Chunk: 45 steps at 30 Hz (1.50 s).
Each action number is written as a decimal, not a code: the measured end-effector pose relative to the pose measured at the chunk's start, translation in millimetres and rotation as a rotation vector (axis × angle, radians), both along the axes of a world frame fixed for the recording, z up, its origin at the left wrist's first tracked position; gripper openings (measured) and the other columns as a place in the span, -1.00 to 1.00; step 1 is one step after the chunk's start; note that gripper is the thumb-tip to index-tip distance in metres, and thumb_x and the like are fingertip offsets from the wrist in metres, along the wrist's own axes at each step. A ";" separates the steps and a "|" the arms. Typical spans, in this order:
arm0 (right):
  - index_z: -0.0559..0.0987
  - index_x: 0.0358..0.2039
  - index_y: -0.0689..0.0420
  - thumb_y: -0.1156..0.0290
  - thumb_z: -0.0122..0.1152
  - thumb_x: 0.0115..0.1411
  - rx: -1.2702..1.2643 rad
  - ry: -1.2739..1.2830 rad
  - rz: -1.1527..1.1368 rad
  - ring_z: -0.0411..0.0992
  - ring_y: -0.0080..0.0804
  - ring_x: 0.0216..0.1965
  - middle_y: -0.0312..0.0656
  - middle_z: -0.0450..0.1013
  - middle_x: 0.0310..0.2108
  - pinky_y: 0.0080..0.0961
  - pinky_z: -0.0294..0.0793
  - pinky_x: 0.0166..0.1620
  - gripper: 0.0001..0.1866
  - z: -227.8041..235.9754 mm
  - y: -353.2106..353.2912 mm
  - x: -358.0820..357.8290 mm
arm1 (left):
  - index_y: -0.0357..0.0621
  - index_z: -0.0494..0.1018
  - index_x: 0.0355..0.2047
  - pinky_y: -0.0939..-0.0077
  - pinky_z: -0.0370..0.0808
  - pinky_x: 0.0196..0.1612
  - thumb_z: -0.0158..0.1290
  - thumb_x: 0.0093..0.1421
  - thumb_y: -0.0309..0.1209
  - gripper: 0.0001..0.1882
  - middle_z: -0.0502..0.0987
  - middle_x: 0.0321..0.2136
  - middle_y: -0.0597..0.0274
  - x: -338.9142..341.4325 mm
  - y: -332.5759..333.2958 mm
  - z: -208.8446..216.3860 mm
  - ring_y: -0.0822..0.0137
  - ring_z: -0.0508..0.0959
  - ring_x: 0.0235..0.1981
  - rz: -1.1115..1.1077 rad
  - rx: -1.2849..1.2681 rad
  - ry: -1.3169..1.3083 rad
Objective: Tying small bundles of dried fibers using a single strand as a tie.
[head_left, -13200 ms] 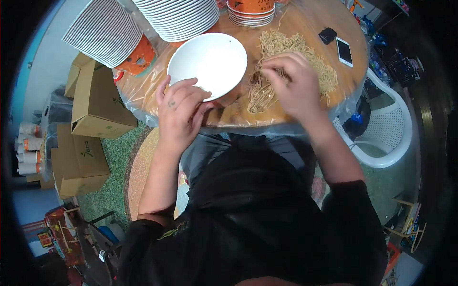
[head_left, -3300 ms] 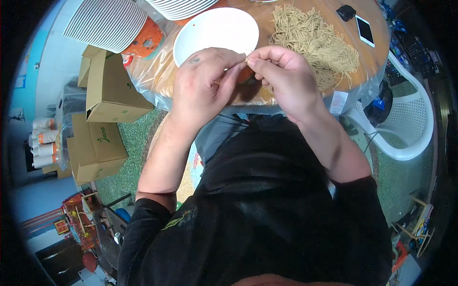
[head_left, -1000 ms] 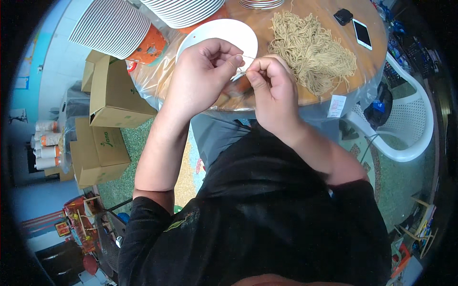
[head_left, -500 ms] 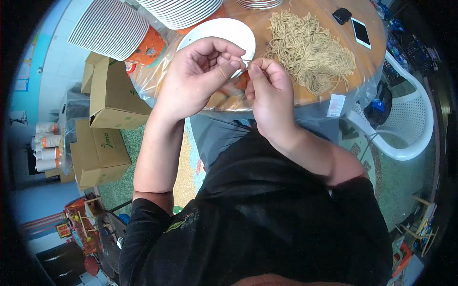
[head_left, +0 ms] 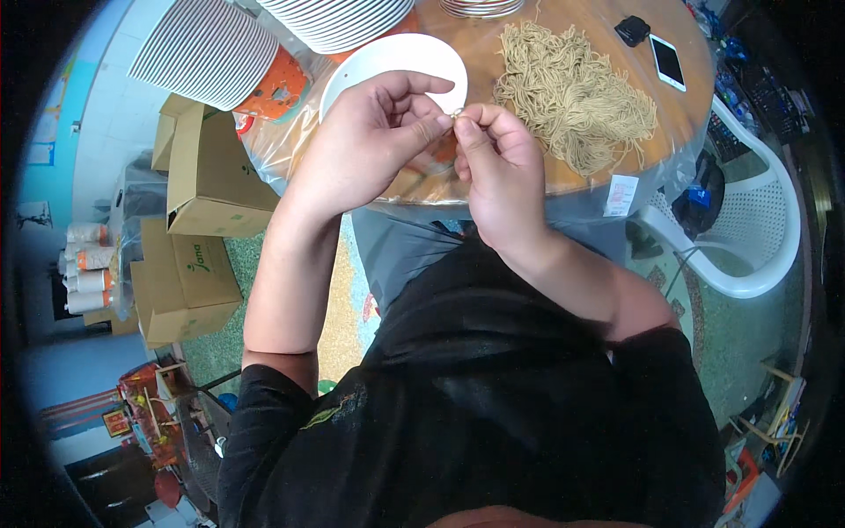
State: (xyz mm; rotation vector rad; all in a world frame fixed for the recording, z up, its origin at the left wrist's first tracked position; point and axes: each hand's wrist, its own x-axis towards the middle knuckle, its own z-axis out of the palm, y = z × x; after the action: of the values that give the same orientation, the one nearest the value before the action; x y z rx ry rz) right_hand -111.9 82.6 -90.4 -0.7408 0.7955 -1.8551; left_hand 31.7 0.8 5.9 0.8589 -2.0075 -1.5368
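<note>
Both hands meet above the near part of the round table. My left hand (head_left: 374, 132) pinches a small pale piece of cord (head_left: 456, 113) between thumb and a bent finger, its index finger arched above. From the right, my right hand (head_left: 497, 150) grips the same bit between thumb and index finger. The cord is mostly covered by the fingertips. Just behind my left hand is a white round container (head_left: 431, 55), its lower part hidden by that hand. To the right of my fingers lies a loose heap of tan cord (head_left: 576, 97).
Stacked orange paper buckets with white rims (head_left: 207, 53) lean at the back left. The table (head_left: 475, 40) has a clear plastic cover. A phone (head_left: 667, 63) and a black item (head_left: 631, 31) lie back right. Cardboard boxes (head_left: 216, 189) stand left, a white chair (head_left: 757, 220) right.
My fingertips have drawn closer together around the cord, and less of it shows between them. The white container has shifted slightly left.
</note>
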 end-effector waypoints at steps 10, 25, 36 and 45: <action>0.63 -0.01 0.25 0.47 0.24 0.61 -0.012 0.074 -0.016 0.53 -0.75 -0.21 -0.37 0.62 -0.20 -0.67 0.57 -0.11 -0.89 -4.6 -4.2 -10.7 | -0.33 0.63 0.12 0.56 0.72 -0.11 0.23 0.55 -0.43 -0.76 0.74 -0.14 0.30 -5.9 -2.9 4.9 0.53 0.72 -0.18 0.043 -0.070 -0.163; 0.62 -0.02 0.26 0.49 0.33 0.56 -0.017 0.130 0.025 0.54 -0.73 -0.26 -0.34 0.63 -0.23 -0.70 0.57 -0.20 -0.89 -4.4 -7.0 -17.4 | -0.36 0.63 0.00 0.55 0.76 -0.30 0.21 0.54 -0.43 -0.79 0.71 -0.30 0.22 -9.6 -5.9 3.1 0.47 0.76 -0.36 0.031 -0.078 -0.126; 0.69 0.02 0.35 0.58 0.49 0.41 -0.026 0.338 0.080 0.65 -0.64 -0.17 -0.20 0.71 -0.16 -0.66 0.70 -0.04 -0.77 24.7 -15.7 -50.9 | -0.32 0.60 0.02 0.62 0.67 -0.17 0.20 0.55 -0.49 -0.85 0.71 -0.19 0.34 -11.9 -1.6 1.9 0.56 0.70 -0.23 0.076 -0.133 -0.134; 0.74 0.05 0.31 0.54 0.35 0.50 0.033 0.387 0.070 0.66 -0.63 -0.16 -0.23 0.74 -0.15 -0.63 0.67 -0.03 -0.82 20.8 -14.9 -48.2 | -0.32 0.57 0.03 0.62 0.69 -0.12 0.22 0.53 -0.52 -0.85 0.70 -0.18 0.32 -11.3 2.5 1.0 0.56 0.69 -0.20 0.091 -0.139 -0.075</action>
State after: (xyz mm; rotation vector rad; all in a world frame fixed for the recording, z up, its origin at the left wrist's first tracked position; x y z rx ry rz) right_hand -160.1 67.7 -69.6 -1.1114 1.0268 -1.6524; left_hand 20.4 3.3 6.8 0.9497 -2.0711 -1.3166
